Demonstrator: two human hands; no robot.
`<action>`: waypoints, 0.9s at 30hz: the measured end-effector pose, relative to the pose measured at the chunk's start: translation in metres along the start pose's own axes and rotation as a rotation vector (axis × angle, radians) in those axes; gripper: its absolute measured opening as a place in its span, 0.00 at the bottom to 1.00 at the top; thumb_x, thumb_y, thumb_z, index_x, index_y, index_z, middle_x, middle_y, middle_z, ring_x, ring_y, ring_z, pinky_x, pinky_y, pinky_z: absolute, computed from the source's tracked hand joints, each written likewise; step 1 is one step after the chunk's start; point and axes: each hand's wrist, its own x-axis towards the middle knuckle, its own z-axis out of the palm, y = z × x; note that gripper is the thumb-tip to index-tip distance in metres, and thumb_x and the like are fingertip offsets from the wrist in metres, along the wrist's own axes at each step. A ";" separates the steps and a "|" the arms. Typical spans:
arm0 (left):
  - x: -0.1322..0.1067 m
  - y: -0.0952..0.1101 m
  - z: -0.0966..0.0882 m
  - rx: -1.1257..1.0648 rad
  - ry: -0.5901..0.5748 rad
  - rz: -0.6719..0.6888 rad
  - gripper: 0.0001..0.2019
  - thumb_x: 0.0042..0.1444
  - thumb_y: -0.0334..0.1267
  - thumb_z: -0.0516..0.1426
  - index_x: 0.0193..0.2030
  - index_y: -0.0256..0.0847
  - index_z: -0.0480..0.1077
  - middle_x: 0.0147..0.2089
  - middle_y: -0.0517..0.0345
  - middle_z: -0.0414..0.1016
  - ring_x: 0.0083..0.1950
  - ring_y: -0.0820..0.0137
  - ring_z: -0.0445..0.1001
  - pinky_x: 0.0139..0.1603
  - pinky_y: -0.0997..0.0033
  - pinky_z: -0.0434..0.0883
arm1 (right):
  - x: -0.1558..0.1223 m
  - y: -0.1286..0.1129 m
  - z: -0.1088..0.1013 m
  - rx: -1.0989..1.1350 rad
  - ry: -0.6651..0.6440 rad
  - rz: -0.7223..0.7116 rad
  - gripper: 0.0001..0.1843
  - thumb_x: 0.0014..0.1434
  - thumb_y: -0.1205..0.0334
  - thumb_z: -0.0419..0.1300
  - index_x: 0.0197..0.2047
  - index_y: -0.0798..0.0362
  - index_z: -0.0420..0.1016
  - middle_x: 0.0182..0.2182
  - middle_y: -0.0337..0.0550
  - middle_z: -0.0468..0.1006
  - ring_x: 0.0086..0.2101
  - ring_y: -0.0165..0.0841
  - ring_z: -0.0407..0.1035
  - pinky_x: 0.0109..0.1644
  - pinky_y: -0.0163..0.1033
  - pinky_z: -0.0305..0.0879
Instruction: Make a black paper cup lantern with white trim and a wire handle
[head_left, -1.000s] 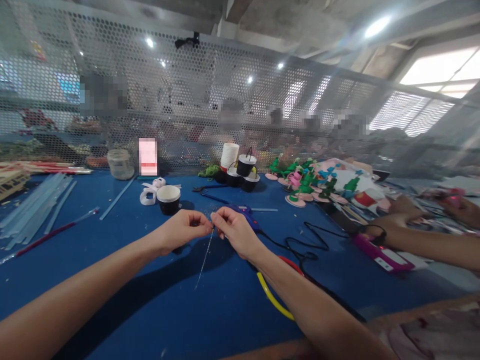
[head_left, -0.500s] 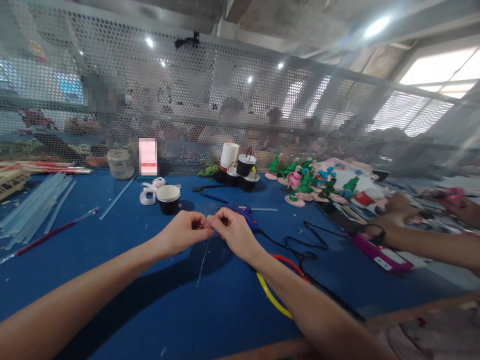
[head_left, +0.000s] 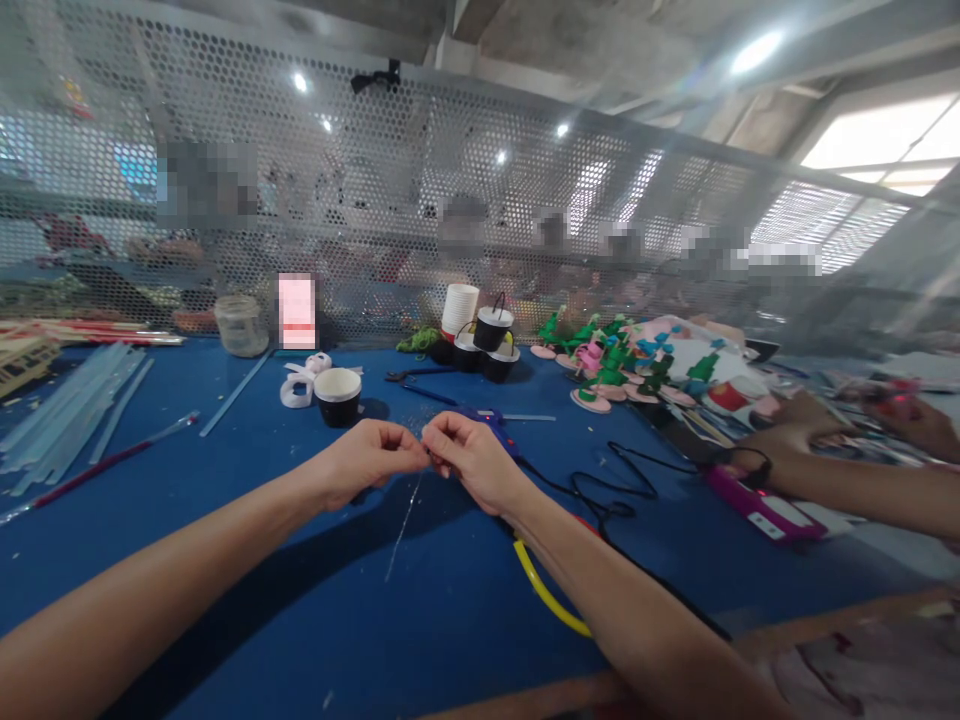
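Above the middle of the blue table, my left hand (head_left: 375, 462) and my right hand (head_left: 474, 458) meet at the fingertips, both pinched closed. From between them a thin shiny strand (head_left: 406, 525) dangles toward the table; its upper end is hidden by my fingers. Whether both hands grip it I cannot make out fully, but the fingertips of each press around the same spot. Just behind my right hand lies a blue glue gun (head_left: 499, 428), partly covered. A small black cup with a white inside (head_left: 337, 397) stands beyond my left hand.
Clear glue sticks (head_left: 75, 415) lie at left, near a glass jar (head_left: 241, 326) and white ribbon (head_left: 298, 388). Pliers (head_left: 427, 380), small black buckets (head_left: 493, 330) and green figures (head_left: 615, 362) stand behind. A black cable (head_left: 574, 485) crosses at right, beside a co-worker's arm (head_left: 847, 485).
My right hand has shifted slightly, its fingers now curled closer together at the meeting point. My left fingers have straightened a little. The strand's lower end has swung slightly left and down.
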 end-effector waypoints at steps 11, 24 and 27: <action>0.000 0.001 0.001 0.093 0.020 0.057 0.11 0.42 0.40 0.57 0.19 0.37 0.62 0.16 0.69 0.53 0.18 0.81 0.46 0.19 0.75 0.43 | 0.000 0.001 0.003 -0.140 0.097 -0.048 0.19 0.44 0.48 0.60 0.19 0.53 0.59 0.13 0.29 0.59 0.15 0.23 0.52 0.20 0.31 0.49; 0.002 0.000 -0.004 -0.012 -0.073 0.018 0.10 0.42 0.41 0.57 0.22 0.36 0.63 0.19 0.69 0.54 0.18 0.82 0.45 0.19 0.76 0.43 | 0.001 0.000 -0.002 -0.019 -0.029 -0.013 0.17 0.46 0.49 0.59 0.23 0.54 0.63 0.16 0.31 0.64 0.17 0.22 0.55 0.22 0.32 0.51; 0.002 0.000 -0.006 0.075 -0.058 0.039 0.10 0.44 0.41 0.56 0.23 0.36 0.65 0.19 0.68 0.56 0.19 0.81 0.47 0.19 0.76 0.45 | 0.001 0.000 -0.002 -0.066 -0.024 -0.022 0.17 0.47 0.48 0.59 0.22 0.54 0.62 0.15 0.30 0.62 0.16 0.22 0.54 0.22 0.32 0.51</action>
